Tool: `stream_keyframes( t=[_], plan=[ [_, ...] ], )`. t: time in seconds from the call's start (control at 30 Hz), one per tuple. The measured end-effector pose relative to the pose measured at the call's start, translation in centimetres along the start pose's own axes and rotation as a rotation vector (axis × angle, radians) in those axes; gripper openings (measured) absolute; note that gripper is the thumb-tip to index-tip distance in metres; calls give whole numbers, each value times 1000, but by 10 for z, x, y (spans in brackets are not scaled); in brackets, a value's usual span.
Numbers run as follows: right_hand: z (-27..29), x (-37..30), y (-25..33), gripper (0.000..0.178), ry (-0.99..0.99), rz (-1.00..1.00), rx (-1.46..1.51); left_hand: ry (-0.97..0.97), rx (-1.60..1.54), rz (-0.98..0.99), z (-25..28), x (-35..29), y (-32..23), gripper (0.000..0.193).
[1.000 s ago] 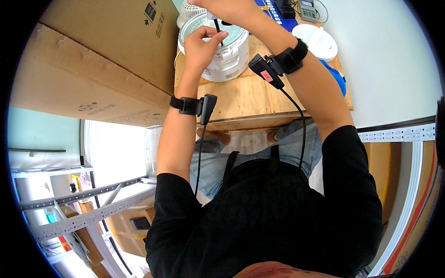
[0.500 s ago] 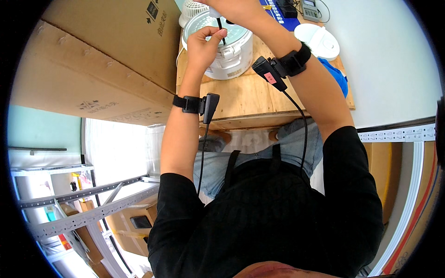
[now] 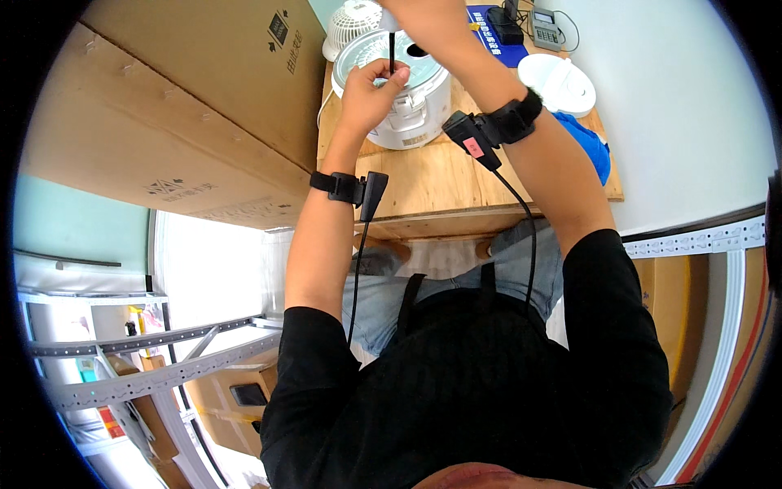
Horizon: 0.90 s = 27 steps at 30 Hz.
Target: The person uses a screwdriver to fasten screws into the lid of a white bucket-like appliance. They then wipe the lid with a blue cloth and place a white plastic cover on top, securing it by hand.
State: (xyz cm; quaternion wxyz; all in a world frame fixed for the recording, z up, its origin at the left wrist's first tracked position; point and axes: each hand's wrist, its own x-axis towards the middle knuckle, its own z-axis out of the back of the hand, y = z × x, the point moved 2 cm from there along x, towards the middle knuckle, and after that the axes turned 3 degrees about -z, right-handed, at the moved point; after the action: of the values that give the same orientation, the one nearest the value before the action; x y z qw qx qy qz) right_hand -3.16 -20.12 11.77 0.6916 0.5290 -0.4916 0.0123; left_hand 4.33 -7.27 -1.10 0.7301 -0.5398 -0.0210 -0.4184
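A white rice cooker [image 3: 419, 126] stands on the wooden tabletop, with a pale green, glassy-looking top and a dark round opening. Over it, my right hand [image 3: 430, 26] is closed around the pale handle of a screwdriver [image 3: 392, 50], partly cut off by the upper edge. Its black shaft points down, nearly upright. The thumb and fingers of my left hand [image 3: 373, 94] pinch together at the lower end of the shaft, just above the cooker's top. The screwdriver's tip is hidden by those fingers.
A round white cover [image 3: 558, 84] and a blue cloth-like item [image 3: 588, 151] lie at the right. Behind are a white fan-like grille [image 3: 352, 31], a blue mat [image 3: 498, 50] and a grey keypad device [image 3: 546, 28]. A large cardboard box [image 3: 187, 106] stands close on the left.
The whole view has shifted slightly, so the cooker sits a little lower. My left hand has shifted slightly right relative to the cooker, still at the shaft, and the dark opening shows more.
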Motion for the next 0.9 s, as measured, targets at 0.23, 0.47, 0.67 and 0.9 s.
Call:
stream_keyframes(
  t=[0.23, 0.47, 0.67, 0.9],
  plan=[
    [68, -6, -16, 29, -61, -107, 279, -9, 580, -119, -13, -23, -28, 29],
    [107, -74, -67, 19, -159, -647, 498, -51, 737, -52, -33, -41, -45, 36],
    [96, -91, -90, 18, -13, -895, 426, -32, 630, -123, -15, -45, -38, 35],
    [69, -92, -103, 23, 76, -942, 325, 56, 548, -295, 26, -51, -29, 38]
  ],
)
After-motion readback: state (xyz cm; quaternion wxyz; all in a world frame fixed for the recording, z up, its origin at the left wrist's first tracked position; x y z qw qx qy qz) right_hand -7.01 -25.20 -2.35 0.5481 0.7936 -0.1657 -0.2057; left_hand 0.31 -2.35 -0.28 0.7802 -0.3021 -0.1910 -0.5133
